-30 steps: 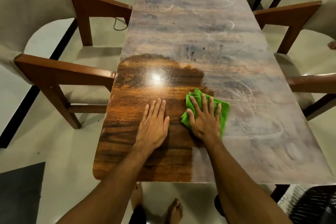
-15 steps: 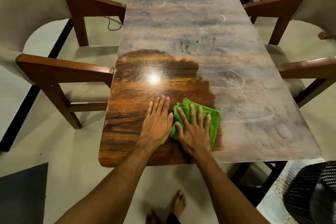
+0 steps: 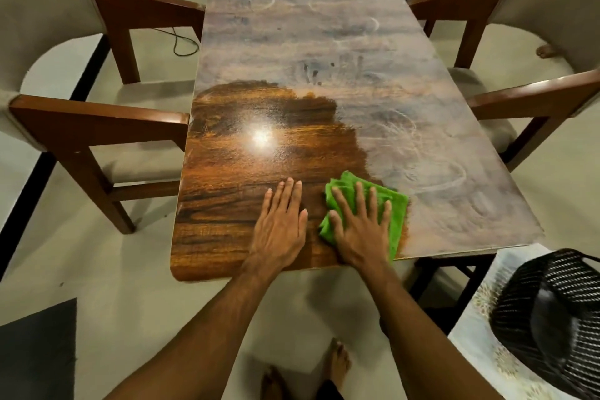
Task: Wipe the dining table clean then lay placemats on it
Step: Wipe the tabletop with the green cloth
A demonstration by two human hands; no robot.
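Since 0.5 s ago: right hand and green cloth slid slightly right. Fingers splayed flat, pressing the crumpled, apparently microfibre cloth near the counter front edge. Left hand flat on glossy wood; remainder hazy.

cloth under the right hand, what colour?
Bright green cloth, plain with no pattern, pressed flat under the right hand; it shows clearly in the head view.

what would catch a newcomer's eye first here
The bright green cloth under the right hand at the table's near edge, with the left hand flat beside it. Then the split tabletop: glossy dark wood near left with a light glare, hazy film with swirl marks everywhere else.
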